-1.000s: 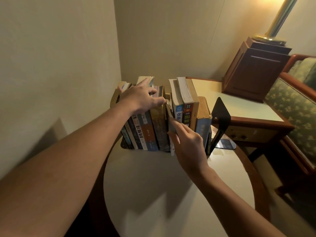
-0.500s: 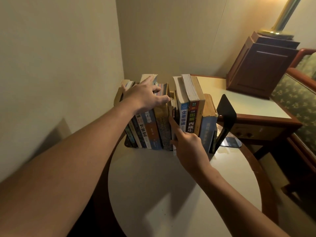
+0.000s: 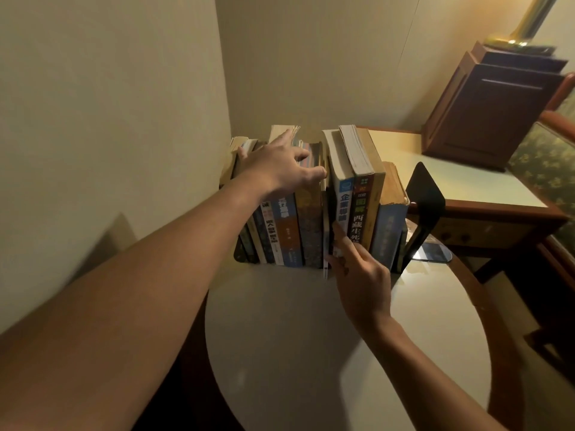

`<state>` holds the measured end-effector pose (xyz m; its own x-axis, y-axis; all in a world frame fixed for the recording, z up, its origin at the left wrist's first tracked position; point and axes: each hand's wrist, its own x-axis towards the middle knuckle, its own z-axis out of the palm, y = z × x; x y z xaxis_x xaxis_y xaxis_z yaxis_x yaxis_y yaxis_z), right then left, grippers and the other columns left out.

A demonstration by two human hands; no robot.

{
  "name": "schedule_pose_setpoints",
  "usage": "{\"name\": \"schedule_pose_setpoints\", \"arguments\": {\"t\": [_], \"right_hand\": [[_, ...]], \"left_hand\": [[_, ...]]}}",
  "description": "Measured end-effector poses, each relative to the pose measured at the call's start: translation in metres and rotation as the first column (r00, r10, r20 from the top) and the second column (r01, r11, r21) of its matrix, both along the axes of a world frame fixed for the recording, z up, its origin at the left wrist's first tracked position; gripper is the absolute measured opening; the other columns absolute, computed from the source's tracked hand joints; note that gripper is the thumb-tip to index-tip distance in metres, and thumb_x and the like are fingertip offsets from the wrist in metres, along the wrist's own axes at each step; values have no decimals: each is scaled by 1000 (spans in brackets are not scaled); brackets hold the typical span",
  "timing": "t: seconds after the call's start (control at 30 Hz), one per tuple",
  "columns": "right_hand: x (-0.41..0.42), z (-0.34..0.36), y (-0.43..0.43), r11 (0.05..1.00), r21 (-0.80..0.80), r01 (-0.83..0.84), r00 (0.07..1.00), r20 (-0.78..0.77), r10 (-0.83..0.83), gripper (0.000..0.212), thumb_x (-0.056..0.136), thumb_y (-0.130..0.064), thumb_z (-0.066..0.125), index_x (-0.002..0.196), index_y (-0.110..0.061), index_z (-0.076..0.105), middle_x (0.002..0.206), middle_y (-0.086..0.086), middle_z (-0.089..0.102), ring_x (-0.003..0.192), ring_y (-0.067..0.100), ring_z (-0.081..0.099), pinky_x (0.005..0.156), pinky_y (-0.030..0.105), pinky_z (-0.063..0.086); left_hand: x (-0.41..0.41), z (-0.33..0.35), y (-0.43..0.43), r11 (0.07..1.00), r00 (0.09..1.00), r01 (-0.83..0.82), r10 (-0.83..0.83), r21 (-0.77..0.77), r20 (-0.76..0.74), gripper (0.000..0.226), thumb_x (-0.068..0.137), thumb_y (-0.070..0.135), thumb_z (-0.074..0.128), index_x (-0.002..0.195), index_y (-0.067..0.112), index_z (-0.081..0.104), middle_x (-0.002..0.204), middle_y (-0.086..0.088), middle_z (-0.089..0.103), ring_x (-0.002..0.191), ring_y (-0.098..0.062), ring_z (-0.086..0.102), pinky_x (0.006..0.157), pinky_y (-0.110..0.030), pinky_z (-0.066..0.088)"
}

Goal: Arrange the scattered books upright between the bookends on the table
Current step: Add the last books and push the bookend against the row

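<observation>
A row of books (image 3: 308,225) stands upright on the round table (image 3: 311,343), spines toward me. The black right bookend (image 3: 424,197) stands just past the last book, and a dark base of the left bookend (image 3: 239,257) shows under the first books. My left hand (image 3: 277,164) rests spread across the tops of the left group, thumb against the gold-brown book (image 3: 309,213). A thin book (image 3: 325,244) sits in the gap at the middle, its spine slightly proud of the row. My right hand (image 3: 357,269) presses that spine with thumb and extended index finger.
Walls close in behind and left of the books. A wooden side table (image 3: 466,188) stands behind on the right with a dark wooden box (image 3: 491,104) and a brass lamp base (image 3: 513,42). An upholstered armchair (image 3: 547,163) is at the far right.
The thin book has slid deeper into the gap as my right hand moved forward with it. My left hand stays on the book tops.
</observation>
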<state>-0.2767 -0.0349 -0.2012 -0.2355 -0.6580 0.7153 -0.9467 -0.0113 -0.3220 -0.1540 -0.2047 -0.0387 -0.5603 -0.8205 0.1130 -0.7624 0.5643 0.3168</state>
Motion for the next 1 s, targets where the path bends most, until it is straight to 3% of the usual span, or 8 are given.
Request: {"name": "schedule_pose_setpoints", "arguments": {"t": [0.07,0.17,0.2,0.27,0.37,0.5,0.83,1.0], "right_hand": [[0,-5,-3,993,-76,93,994,-47,-97,53,92,-26,67,139,-7,54,141,24,50,123,42,54,90,52,56],[-2,-11,-9,974,-105,203,979,39,-200,83,93,-44,66,157,-16,20,160,25,16,150,44,17,123,50,20],[-2,-12,-12,972,-88,217,973,101,-208,92,94,-52,63,159,-19,7,162,28,7,152,43,6,125,47,8],[-2,-15,-17,975,-60,214,959,202,-198,101,93,-61,57,159,-27,-12,162,32,-2,152,44,-6,125,47,-3],[1,-23,-27,974,-72,216,951,242,-192,103,91,-61,57,158,-31,-16,162,33,-5,152,45,-7,125,45,-5],[2,-41,-37,957,-43,288,946,167,-277,108,89,-54,63,159,-25,-14,161,31,1,151,48,0,124,54,1],[5,-50,-49,939,-55,339,921,225,-319,102,90,-50,59,159,-26,-11,164,26,3,153,40,-5,124,53,1],[8,-49,-49,934,-66,351,916,230,-328,88,96,-61,39,159,-27,-12,164,20,2,153,35,-8,124,51,0]], "left_hand": [[0,-1,0,1000,1000,6,-6,0,-2,67,88,76,47,145,42,49,169,6,6,154,-26,17,118,-69,1],[1,-1,-1,1000,1000,13,-13,-3,-6,67,88,76,47,145,41,49,169,6,6,154,-26,18,118,-69,3],[1,-2,-2,1000,1000,14,-14,-3,-7,67,88,76,47,145,41,49,169,6,6,153,-26,18,118,-69,4],[0,-2,-2,1000,1000,14,-14,-9,-5,67,88,76,46,145,41,49,169,7,7,153,-26,19,118,-68,5],[0,-3,-4,1000,1000,21,-21,-15,-13,68,87,76,47,144,40,50,169,7,8,153,-25,20,118,-66,10],[1,-5,-7,1000,999,18,-17,12,-28,80,75,82,42,143,41,51,169,7,10,152,-25,22,118,-64,18],[-1,-5,-6,1000,999,17,-17,5,-30,83,72,82,40,143,39,53,169,7,11,152,-26,24,117,-64,22],[-1,-5,-6,1000,999,18,-18,12,-52,83,73,81,43,143,38,53,169,8,11,152,-26,24,118,-62,22]]}}
